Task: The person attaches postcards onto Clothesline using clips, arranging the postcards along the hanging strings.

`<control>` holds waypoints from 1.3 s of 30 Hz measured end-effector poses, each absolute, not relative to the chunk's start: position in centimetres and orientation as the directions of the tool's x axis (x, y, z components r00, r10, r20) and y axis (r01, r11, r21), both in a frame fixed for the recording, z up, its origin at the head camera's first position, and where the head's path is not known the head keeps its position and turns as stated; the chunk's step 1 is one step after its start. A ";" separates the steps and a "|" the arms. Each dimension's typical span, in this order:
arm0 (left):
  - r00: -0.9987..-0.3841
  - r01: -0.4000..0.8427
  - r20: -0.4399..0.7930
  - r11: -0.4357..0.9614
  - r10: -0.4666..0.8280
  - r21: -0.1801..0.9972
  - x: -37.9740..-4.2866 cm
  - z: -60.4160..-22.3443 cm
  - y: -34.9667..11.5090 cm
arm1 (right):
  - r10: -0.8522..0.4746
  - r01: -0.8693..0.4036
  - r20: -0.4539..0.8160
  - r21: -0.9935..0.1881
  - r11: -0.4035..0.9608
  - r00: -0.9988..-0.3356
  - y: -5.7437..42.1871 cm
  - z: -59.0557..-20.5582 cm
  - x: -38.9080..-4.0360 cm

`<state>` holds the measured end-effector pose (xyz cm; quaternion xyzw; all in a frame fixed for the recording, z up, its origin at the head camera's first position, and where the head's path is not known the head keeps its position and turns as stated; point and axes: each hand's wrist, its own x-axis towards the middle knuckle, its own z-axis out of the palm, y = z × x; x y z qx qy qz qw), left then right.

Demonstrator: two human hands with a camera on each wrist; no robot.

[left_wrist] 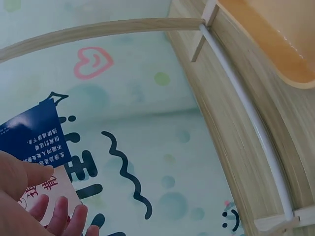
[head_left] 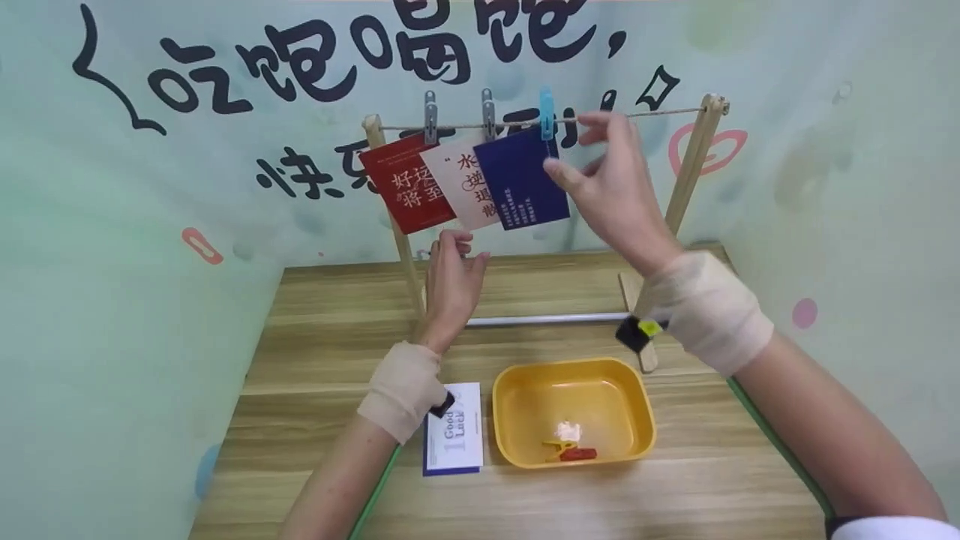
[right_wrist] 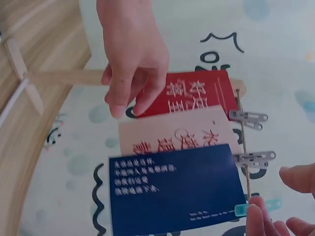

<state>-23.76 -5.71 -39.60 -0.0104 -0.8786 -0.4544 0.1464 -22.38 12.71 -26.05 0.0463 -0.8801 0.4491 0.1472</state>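
Note:
A red card (head_left: 409, 187), a pale pink card (head_left: 461, 184) and a dark blue card (head_left: 523, 180) hang overlapping from a cord (head_left: 667, 112). Grey clothespins (head_left: 430, 118) grip the red and pink ones; a light blue clothespin (head_left: 547, 114) grips the blue one. My right hand (head_left: 611, 187) is beside this blue clothespin, thumb and fingers apart; in the right wrist view its fingertips (right_wrist: 256, 216) overlap the clothespin's edge, and I cannot tell if they touch. Below the red and pink cards, my left hand (head_left: 454, 281) has loosely bent fingers and holds nothing.
The cord runs between two wooden posts (head_left: 686, 169), joined low down by a white rod (head_left: 547, 319). On the table stands a yellow basin (head_left: 501, 420) with a red clothespin (head_left: 578, 454) and a yellow clothespin (head_left: 559, 448). Beside it lie white and blue cards (head_left: 461, 427), partly behind my left wrist.

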 end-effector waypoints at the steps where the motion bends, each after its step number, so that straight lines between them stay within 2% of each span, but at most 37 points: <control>1: -0.957 0.154 0.269 0.602 -0.105 0.783 -23.4 -39.8 -6.0 | 0.047 -0.220 0.301 -0.787 0.576 -0.953 12.9 -26.6 -21.9; 7: -0.963 0.131 0.256 0.683 -0.084 0.719 -21.4 -41.1 -7.9 | -0.017 -0.251 0.290 -0.796 0.551 -0.957 13.8 -30.2 -19.3; 16: -0.973 0.107 0.220 0.702 -0.072 0.704 -18.7 -41.3 -7.9 | -0.105 -0.324 0.322 -0.765 0.557 -0.941 15.6 -34.2 -15.7; 24: -0.978 0.088 0.198 0.719 -0.070 0.690 -14.8 -41.9 -8.5 | -0.112 -0.267 0.250 -0.768 0.583 -0.962 18.4 -40.7 -12.9; 34: -0.945 0.180 0.325 0.809 -0.015 0.560 -10.8 -46.5 -7.3 | -0.074 -0.138 0.117 -0.784 0.605 -0.990 21.0 -46.6 -11.1; 39: -0.912 0.194 0.409 0.856 -0.023 0.480 -10.3 -49.7 -7.3 | -0.132 -0.176 0.118 -0.724 0.667 -0.984 21.3 -48.7 -10.5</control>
